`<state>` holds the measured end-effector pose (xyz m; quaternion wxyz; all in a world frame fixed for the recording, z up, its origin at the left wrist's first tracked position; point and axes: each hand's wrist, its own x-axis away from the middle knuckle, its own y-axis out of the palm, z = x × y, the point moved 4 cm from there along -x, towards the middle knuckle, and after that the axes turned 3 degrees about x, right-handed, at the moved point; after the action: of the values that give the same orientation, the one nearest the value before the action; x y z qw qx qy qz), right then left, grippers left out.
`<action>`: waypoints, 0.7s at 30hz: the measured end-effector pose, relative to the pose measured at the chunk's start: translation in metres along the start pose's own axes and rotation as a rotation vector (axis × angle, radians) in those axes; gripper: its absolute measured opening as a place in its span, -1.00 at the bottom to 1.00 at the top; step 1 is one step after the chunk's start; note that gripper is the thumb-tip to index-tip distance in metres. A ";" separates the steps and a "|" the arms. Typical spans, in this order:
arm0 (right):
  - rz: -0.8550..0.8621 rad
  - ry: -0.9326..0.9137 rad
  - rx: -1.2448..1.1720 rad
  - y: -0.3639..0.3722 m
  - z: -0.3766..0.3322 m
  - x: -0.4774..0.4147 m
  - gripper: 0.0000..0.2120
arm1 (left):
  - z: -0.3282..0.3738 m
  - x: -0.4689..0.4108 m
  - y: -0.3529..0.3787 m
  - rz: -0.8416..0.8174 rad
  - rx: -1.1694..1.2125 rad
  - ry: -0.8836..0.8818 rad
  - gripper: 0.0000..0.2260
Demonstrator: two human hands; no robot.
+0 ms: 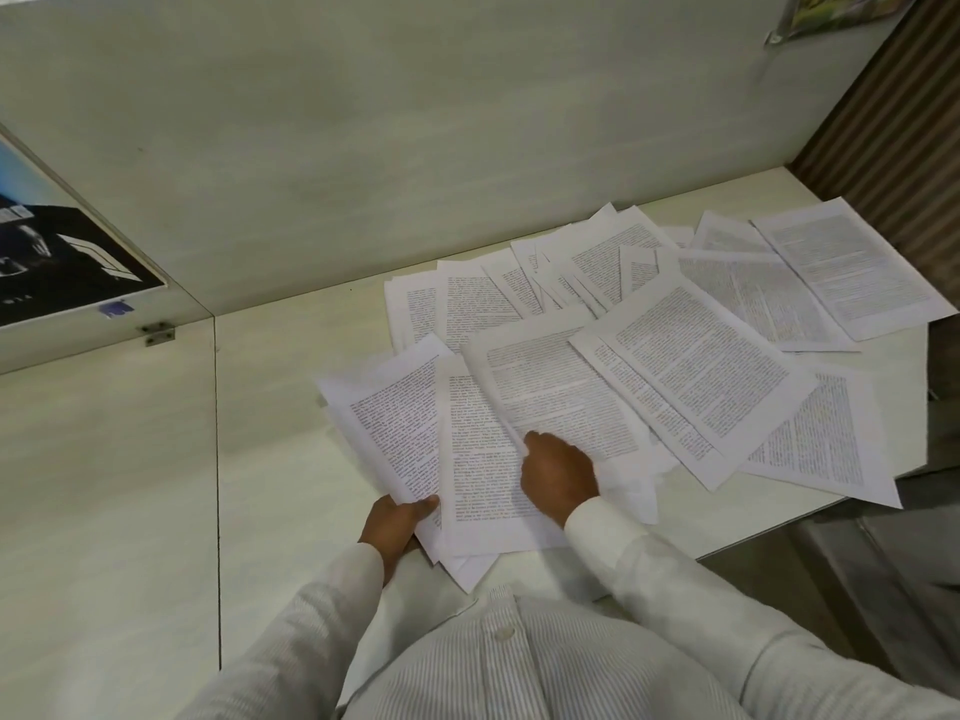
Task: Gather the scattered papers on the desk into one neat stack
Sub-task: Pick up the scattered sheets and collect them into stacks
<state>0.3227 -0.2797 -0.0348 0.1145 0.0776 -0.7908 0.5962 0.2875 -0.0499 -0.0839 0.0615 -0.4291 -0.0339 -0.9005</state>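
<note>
Presently, gathering is under way. The grip of the left hand [395,522] pinches a fanned bundle [389,428]; that of the right hand [558,472] curls on the next sheet [561,397]. Beyond, scattered papers [727,314] cover the table [291,407]. Next move, judged: draw that sheet onto the bundle.

Pale partition wall [363,122]; dark poster [62,262] left; ribbed panel [893,122] right

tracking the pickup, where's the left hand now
Head view, lower centre: the left hand grips the near edge of a few papers, left of the right hand.
</note>
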 end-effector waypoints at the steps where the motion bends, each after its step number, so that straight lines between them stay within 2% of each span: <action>1: -0.036 -0.026 -0.031 0.006 -0.011 0.007 -0.83 | 0.001 0.000 0.000 0.011 -0.002 0.002 -0.71; 4: -0.255 -0.149 -0.180 0.023 -0.041 0.026 -0.80 | 0.002 -0.001 0.000 0.056 -0.068 -0.001 -0.70; 7: -0.529 -0.205 -0.453 0.022 -0.054 0.034 -0.70 | 0.003 -0.002 -0.002 0.083 -0.200 -0.023 -0.63; 9: -0.461 -0.142 -0.601 0.016 -0.044 0.024 -0.75 | 0.003 -0.002 -0.003 0.074 -0.215 -0.029 -0.60; 11: -0.189 -0.008 -0.663 0.004 -0.019 0.008 -0.84 | 0.004 -0.001 -0.002 0.059 -0.203 -0.035 -0.60; 13: 0.050 0.129 -0.545 -0.007 0.014 -0.004 -0.83 | 0.004 -0.001 -0.002 0.046 -0.194 -0.032 -0.59; 14: 0.104 0.179 -0.455 -0.012 0.029 -0.010 -0.78 | 0.003 -0.002 -0.003 0.036 -0.189 -0.031 -0.56; 17: 0.051 0.283 -0.160 -0.021 0.063 -0.023 -0.61 | 0.004 -0.004 -0.006 -0.011 -0.176 -0.035 -0.55; 19: -0.015 0.258 -0.018 -0.022 0.070 -0.028 -0.59 | 0.006 -0.004 -0.007 -0.054 -0.155 -0.048 -0.57; 21: -0.068 0.212 0.011 -0.022 0.067 -0.028 -0.59 | 0.010 0.001 -0.006 -0.132 -0.146 -0.066 -0.58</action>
<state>0.3498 -0.3508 -0.0399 0.2171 0.0414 -0.7680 0.6011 0.2933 -0.0426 -0.0773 -0.0303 -0.4588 0.0017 -0.8880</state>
